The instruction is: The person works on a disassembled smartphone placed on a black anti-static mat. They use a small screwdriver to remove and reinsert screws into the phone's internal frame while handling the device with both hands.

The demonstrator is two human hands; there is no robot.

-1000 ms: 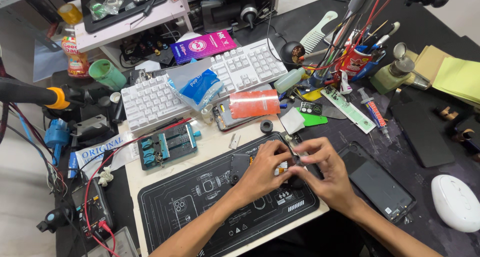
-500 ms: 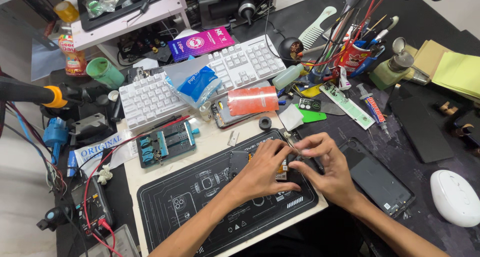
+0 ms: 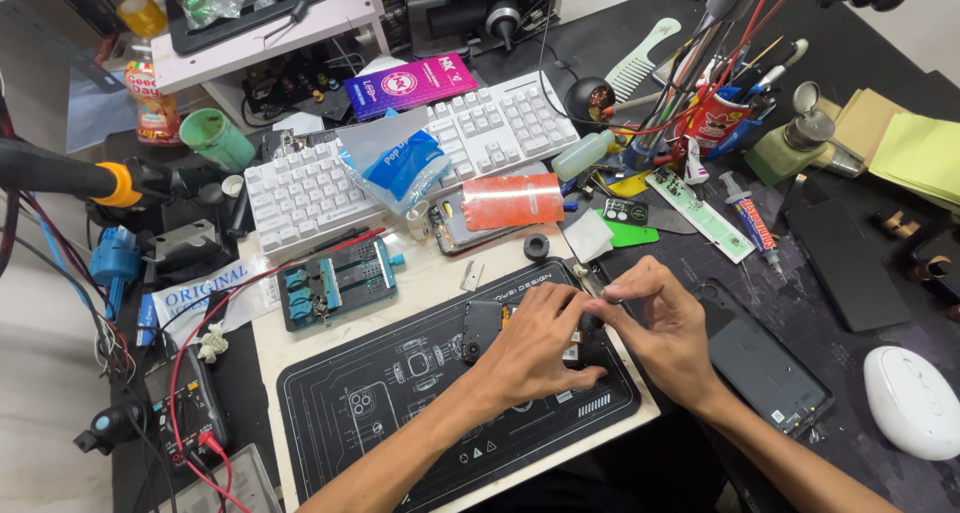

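1. Compared with one second ago, both hands have moved very little; they stay together over the small dark opened phone point(image 3: 490, 325) that lies on the black printed work mat point(image 3: 380, 403), near the right end of the mat.
2. The left hand point(image 3: 535, 348) lies flat over the middle of the phone, with the fingers curled down and pressing on it, so it seems to hold the device steady. Only the left end of the phone shows beside this hand.
3. The right hand point(image 3: 655, 323) is now a little higher than before, with thumb and forefinger pressed together on a thin metal tool, probably tweezers point(image 3: 590, 283). The tip points down toward the phone, but I cannot tell if it touches it.
4. In my judgement this means the fine work inside the phone is going on, not finished: the grip has only been adjusted.
5. The view itself shifted slightly between the frames, which is the head moving.
6. The other things have not changed place: the white keyboard point(image 3: 310, 193) behind the mat, the blue circuit-board holder point(image 3: 335, 283), the orange translucent pouch point(image 3: 512, 201), the flat dark phone point(image 3: 765, 373) on the worktop right of the hands, and the white computer mouse point(image 3: 912, 401) at the far right.
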